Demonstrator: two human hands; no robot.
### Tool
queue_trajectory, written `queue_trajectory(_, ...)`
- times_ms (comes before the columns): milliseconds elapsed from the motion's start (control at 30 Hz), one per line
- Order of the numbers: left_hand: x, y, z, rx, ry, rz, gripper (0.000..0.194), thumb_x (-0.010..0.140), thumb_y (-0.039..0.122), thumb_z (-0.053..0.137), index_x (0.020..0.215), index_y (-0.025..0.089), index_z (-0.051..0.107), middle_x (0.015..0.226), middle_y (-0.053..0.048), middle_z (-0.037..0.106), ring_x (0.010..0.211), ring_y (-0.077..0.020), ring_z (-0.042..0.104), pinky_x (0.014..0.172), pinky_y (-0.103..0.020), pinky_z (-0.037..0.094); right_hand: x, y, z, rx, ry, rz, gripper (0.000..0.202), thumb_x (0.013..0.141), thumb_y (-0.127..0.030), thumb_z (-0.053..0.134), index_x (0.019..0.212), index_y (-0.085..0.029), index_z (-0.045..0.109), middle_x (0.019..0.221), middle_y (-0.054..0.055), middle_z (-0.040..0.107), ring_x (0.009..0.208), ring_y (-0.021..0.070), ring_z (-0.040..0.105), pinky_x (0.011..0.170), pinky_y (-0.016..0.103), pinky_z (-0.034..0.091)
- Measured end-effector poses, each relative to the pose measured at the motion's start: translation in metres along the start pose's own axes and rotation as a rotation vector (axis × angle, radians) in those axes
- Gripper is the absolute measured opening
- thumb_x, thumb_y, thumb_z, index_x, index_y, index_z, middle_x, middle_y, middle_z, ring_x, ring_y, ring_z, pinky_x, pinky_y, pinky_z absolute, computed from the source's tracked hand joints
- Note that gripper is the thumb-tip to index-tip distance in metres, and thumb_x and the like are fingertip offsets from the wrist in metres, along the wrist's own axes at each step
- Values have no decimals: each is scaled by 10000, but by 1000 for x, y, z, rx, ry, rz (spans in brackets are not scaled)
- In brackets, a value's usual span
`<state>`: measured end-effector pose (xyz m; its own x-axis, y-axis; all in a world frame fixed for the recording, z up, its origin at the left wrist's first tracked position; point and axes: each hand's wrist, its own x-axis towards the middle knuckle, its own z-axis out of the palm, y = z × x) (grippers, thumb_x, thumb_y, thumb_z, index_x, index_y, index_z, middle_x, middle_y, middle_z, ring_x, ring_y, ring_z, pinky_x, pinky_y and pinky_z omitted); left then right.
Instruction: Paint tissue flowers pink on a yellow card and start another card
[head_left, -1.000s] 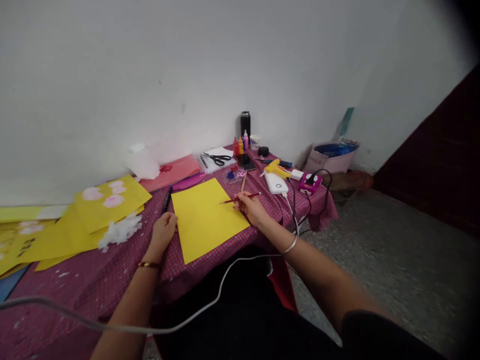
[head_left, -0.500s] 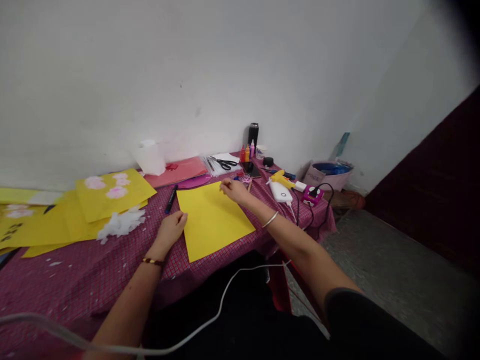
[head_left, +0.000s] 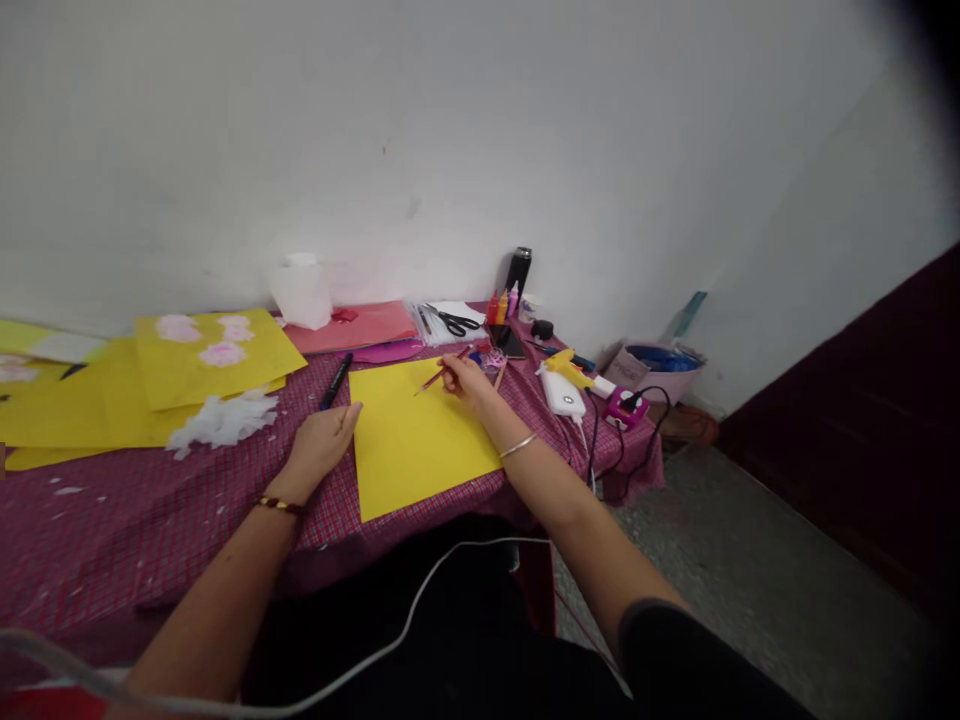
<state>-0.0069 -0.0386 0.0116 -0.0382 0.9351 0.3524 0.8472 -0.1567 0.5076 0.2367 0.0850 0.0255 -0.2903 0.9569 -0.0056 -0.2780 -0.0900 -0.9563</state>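
A plain yellow sheet (head_left: 420,450) lies in front of me on the checked tablecloth. My right hand (head_left: 463,380) is over its far right part, with the fingers closed round a dark red pencil (head_left: 430,382). The pencil slants with its tip down toward the sheet; whether it touches cannot be made out. My left hand (head_left: 324,440) rests at the sheet's left edge, fingers loosely stretched out and holding nothing. Just beyond it lies a dark marker (head_left: 336,382).
Left are yellow sheets with pink flowers (head_left: 223,353) and crumpled white tissue (head_left: 225,420). Behind lie red sheets (head_left: 367,325) and scissors (head_left: 454,322). Paint bottles (head_left: 502,307), a phone (head_left: 508,342), a glue gun (head_left: 566,366), a white power bank (head_left: 562,394) and cables stand right.
The pencil now shows in my right hand, angled over the sheet. My left hand's fingers look straighter at the sheet's edge. The view has shifted slightly.
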Motion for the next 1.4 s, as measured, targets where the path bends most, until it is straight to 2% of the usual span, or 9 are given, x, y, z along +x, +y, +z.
queue_trajectory(100,1,1,-3,16,38,-28,400,904,453,323,560,249,332,522,2,362,534,-167,362,573,-324,201,5,4,-14,39,77,3,210,872,-335,590,740,-178,545,406,-92,453,342,51,356,379,187,253)
queue_trajectory(233,1,1,-9,49,75,-47,413,930,433,296,560,249,292,521,11,331,522,-153,329,575,-328,191,8,1,-21,102,106,3,179,878,-298,570,752,-174,549,442,-83,486,364,51,379,386,187,274)
queue_trajectory(467,0,-1,-11,138,90,-16,425,937,445,292,560,247,296,512,1,360,523,-167,368,574,-326,195,4,-5,-25,101,-19,-19,196,855,-373,620,924,-190,631,643,-32,686,411,63,471,408,189,352)
queue_trajectory(600,0,0,-10,175,27,27,431,925,473,333,568,235,371,548,-19,472,580,-184,464,585,-310,232,-1,-7,-28,29,-86,-7,203,766,-334,738,794,-153,651,479,-52,575,340,43,344,366,186,276)
queue_trajectory(767,1,-4,-8,213,-29,27,440,927,493,327,586,233,423,588,-35,561,631,-203,548,604,-302,291,1,-8,-31,27,-38,-56,238,851,-399,646,792,-170,621,431,-91,469,345,42,320,381,174,294)
queue_trajectory(900,3,-9,-4,232,-54,-15,313,896,462,399,920,219,594,769,-62,682,737,-247,624,637,-304,359,5,-5,-31,12,17,-68,176,849,-328,656,792,-172,595,464,-87,504,350,33,347,374,161,276)
queue_trajectory(1000,5,-13,-2,236,-56,-51,359,902,397,368,1125,198,568,893,-93,709,820,-269,651,678,-321,402,6,-2,-31,-9,26,-67,160,845,-308,666,801,-169,600,514,-74,561,371,30,411,381,149,294)
queue_trajectory(1167,7,-16,-1,199,-72,-60,218,876,301,367,905,236,573,841,-74,685,815,-265,644,703,-333,417,7,-1,-31,-77,56,-59,106,865,-182,621,766,-163,586,526,-63,607,359,38,443,362,151,299)
queue_trajectory(1400,2,-11,-7,79,57,-117,135,874,249,365,871,248,500,700,-18,568,662,-232,559,619,-330,359,6,-2,-26,-131,113,-53,153,865,-120,616,732,-165,556,503,-64,621,355,36,467,366,133,314)
